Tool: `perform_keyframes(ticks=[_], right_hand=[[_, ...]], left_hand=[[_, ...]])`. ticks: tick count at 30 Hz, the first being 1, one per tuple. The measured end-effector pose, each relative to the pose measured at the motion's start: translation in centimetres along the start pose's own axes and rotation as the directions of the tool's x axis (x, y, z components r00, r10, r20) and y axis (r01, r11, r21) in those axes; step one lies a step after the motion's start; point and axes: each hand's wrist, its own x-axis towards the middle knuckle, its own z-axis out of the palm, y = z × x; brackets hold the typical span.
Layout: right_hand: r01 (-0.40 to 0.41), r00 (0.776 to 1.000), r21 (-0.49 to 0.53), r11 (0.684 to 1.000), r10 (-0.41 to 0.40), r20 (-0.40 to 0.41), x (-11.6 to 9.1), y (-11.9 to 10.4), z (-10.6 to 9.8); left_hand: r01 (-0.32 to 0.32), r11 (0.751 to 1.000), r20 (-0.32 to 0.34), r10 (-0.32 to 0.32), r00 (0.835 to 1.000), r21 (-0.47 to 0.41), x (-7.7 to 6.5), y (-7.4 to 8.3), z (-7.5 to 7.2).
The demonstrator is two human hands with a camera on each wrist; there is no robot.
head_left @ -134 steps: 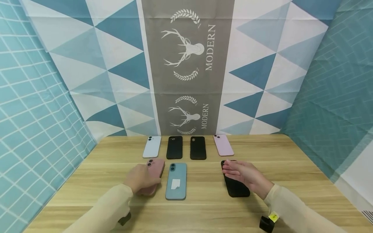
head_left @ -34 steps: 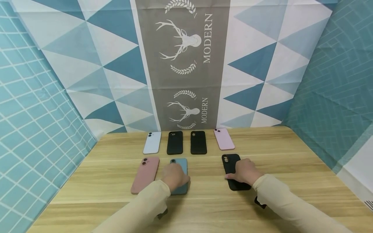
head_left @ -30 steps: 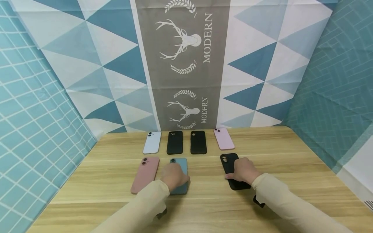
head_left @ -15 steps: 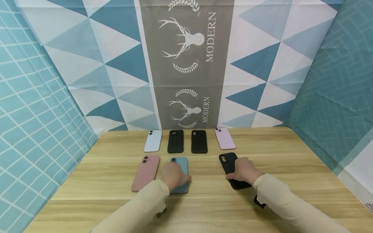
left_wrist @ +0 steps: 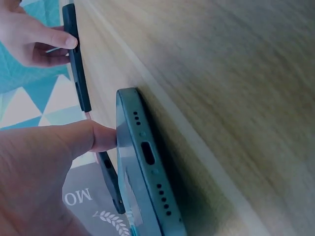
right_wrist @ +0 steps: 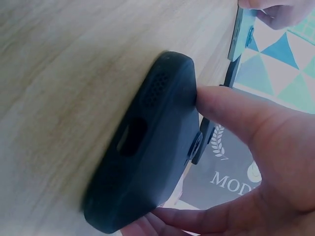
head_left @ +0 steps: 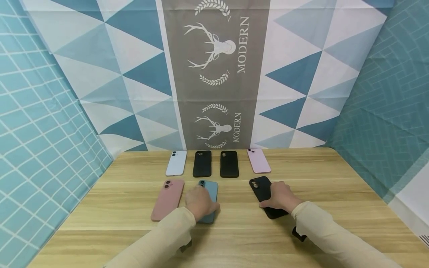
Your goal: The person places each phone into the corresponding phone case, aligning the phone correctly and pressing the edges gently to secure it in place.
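Observation:
A blue phone point(head_left: 212, 190) lies back up near the middle of the table, its top tilted slightly right. My left hand point(head_left: 199, 203) grips it from above, thumb on its right edge; the other fingertips are hidden. In the left wrist view the phone's bottom end point(left_wrist: 147, 157) faces the camera. To the right, my right hand point(head_left: 280, 196) holds a black phone case point(head_left: 260, 188) by its long sides, thumb on the left edge. Its top leans left, and wood tone shows through the camera cutout. The right wrist view shows the case's port end point(right_wrist: 135, 140) close up.
A pink phone point(head_left: 168, 199) lies left of the blue one. Along the back are a white phone point(head_left: 176, 163), two black cases point(head_left: 202, 163) and a light pink phone point(head_left: 259, 161). A patterned cloth point(head_left: 216, 87) hangs behind the table point(head_left: 234, 238).
My left hand has gone from the pink phone to the blue phone, whose top has turned slightly right. My right hand now grips the black phone case, and its top has swung left.

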Motion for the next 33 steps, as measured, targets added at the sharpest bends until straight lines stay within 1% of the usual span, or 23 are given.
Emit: perform_keyframes(ticks=[2,5,7,8,11,13,15,18,20,21,22,25,26,30,33], right_hand=[[-0.003,1.000,0.000,1.000,0.003,-0.001,0.0,0.1,0.0],[0.001,1.000,0.007,1.000,-0.001,-0.014,0.0,0.4,-0.1],[0.000,1.000,0.034,0.999,0.001,-0.030,0.0,0.5,0.0],[-0.001,0.999,0.051,0.999,0.003,-0.041,0.0,0.5,0.0],[-0.012,0.997,0.111,0.994,0.021,-0.076,-0.1,0.6,0.2],[-0.020,0.995,0.142,0.990,0.034,-0.093,-0.1,0.6,0.2],[-0.022,0.994,0.153,0.988,0.038,-0.107,-0.1,0.6,0.1],[-0.024,0.992,0.162,0.987,0.044,-0.119,-0.1,0.6,0.0],[-0.023,0.990,0.172,0.985,0.046,-0.131,-0.1,0.6,-0.1],[-0.019,0.989,0.180,0.983,0.045,-0.138,-0.1,0.6,-0.1],[-0.014,0.989,0.187,0.982,0.042,-0.144,0.0,0.6,-0.1],[0.006,0.986,0.185,0.983,0.024,-0.163,-0.1,0.7,-0.1],[0.012,0.986,0.180,0.984,0.018,-0.166,-0.1,0.7,-0.1],[0.011,0.986,0.175,0.985,0.019,-0.168,-0.3,0.9,0.0],[0.016,0.984,0.235,0.972,0.026,-0.176,-0.5,1.1,-0.1]], left_hand=[[0.001,0.999,-0.004,-0.001,1.000,-0.042,0.1,-0.1,-0.2],[-0.003,0.989,-0.003,0.003,1.000,-0.148,0.3,-0.6,-0.5],[-0.010,0.971,0.005,0.011,1.000,-0.237,0.6,-1.0,-0.7],[-0.016,0.959,0.009,0.019,1.000,-0.284,0.7,-1.2,-0.7],[-0.031,0.912,0.024,0.045,0.999,-0.409,0.9,-1.9,-0.6],[-0.042,0.875,0.029,0.063,0.998,-0.482,1.0,-2.3,-0.4],[-0.049,0.833,0.037,0.084,0.996,-0.552,1.1,-2.6,-0.3],[-0.032,0.748,0.064,0.099,0.993,-0.662,1.2,-3.0,-0.4],[-0.026,0.712,0.074,0.109,0.991,-0.702,1.2,-3.2,-0.6],[-0.023,0.701,0.078,0.112,0.991,-0.713,1.1,-3.3,-0.8],[-0.019,0.693,0.083,0.115,0.990,-0.721,1.1,-3.4,-0.8],[-0.017,0.688,0.087,0.116,0.989,-0.726,0.9,-3.5,-1.0],[-0.010,0.682,0.090,0.111,0.990,-0.732,0.9,-3.6,-1.0],[0.016,0.644,0.096,0.089,0.991,-0.765,0.6,-3.5,-0.9],[0.022,0.620,0.091,0.080,0.993,-0.784,0.5,-3.4,-1.0]])
